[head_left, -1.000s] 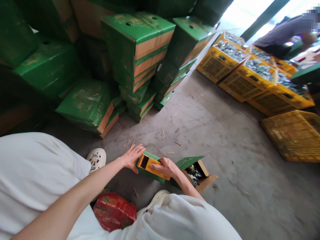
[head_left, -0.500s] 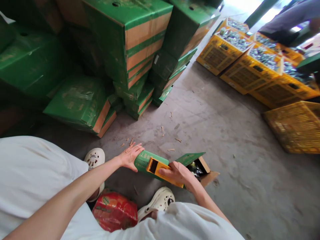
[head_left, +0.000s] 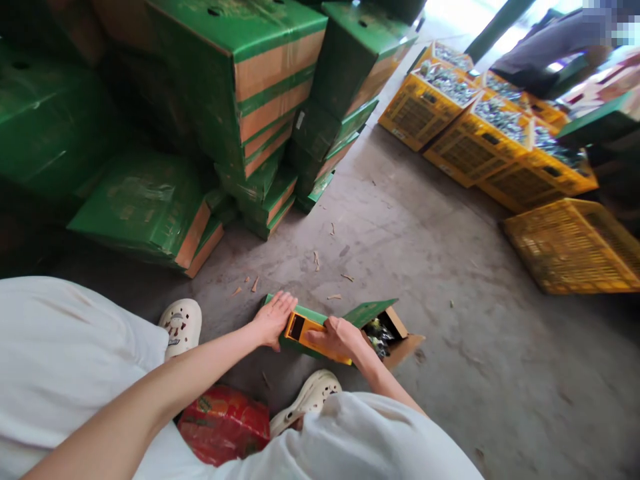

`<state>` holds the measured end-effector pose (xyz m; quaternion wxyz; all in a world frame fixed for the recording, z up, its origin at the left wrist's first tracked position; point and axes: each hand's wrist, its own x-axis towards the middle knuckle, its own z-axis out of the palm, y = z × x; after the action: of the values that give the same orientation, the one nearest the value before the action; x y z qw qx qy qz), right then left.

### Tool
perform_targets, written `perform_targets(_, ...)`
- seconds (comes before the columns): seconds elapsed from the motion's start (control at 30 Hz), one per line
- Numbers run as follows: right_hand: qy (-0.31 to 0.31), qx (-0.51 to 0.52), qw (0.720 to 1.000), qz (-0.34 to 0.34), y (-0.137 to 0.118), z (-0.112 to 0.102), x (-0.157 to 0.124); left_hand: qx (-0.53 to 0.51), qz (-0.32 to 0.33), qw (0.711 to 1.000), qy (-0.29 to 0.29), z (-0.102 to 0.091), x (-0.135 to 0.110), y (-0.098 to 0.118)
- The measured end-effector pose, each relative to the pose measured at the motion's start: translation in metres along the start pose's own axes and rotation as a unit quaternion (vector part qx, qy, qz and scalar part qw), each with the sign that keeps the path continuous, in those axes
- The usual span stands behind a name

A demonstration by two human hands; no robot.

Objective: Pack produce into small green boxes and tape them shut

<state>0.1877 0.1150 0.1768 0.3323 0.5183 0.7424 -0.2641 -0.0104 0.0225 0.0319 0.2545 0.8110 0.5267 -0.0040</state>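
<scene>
A narrow green cardboard box (head_left: 313, 314) lies on the floor in front of my feet. Its right end has raised flaps, and dark, shiny contents show inside. My left hand (head_left: 277, 317) rests flat on the left part of the box, fingers stretched out. In my right hand (head_left: 339, 335) is a long yellow handheld tool (head_left: 296, 327) with a dark opening at its left end. The tool lies against the top of the box, left of the raised flaps. My palm hides part of it, and its exact kind is unclear.
Stacked green boxes (head_left: 195, 87) stand at the upper left. Filled yellow crates (head_left: 475, 143) and a tilted yellow crate (head_left: 565, 250) are at the right, with a bent-over person (head_left: 540, 53) behind. A red package (head_left: 225, 423) lies between my shoes. Brown scraps (head_left: 316, 260) litter the floor.
My left hand has slid right along the box, closer to the yellow tool. The tool stays in my right hand on the box. The whole view has shifted slightly.
</scene>
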Motion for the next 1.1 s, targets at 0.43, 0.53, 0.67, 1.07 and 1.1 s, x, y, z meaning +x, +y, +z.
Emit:
perform_targets(0.43, -0.019, 0.083, 0.995, -0.049, -0.006, 0.016, 0.006, -0.029, 0.077, 0.996, 0.018, -0.019, -0.017, -0.040)
perform_targets(0.53, -0.020, 0.060, 0.997, -0.044, -0.018, 0.009, 0.008, -0.044, 0.061, 0.997, 0.023, -0.018, -0.022, -0.049)
perform_targets(0.67, -0.028, 0.091, 0.994, -0.048, -0.001, 0.011, -0.005, -0.048, 0.065, 0.997, 0.022, -0.017, -0.023, -0.052)
perform_targets(1.07, -0.005, 0.076, 0.997, 0.029, 0.026, 0.030, -0.021, -0.044, 0.068, 0.996, 0.025, -0.019, -0.025, -0.052)
perform_targets(1.1, -0.007, 0.073, 0.997, 0.027, 0.025, 0.030, -0.020, -0.038, 0.066, 0.997, 0.022, -0.019, -0.025, -0.051)
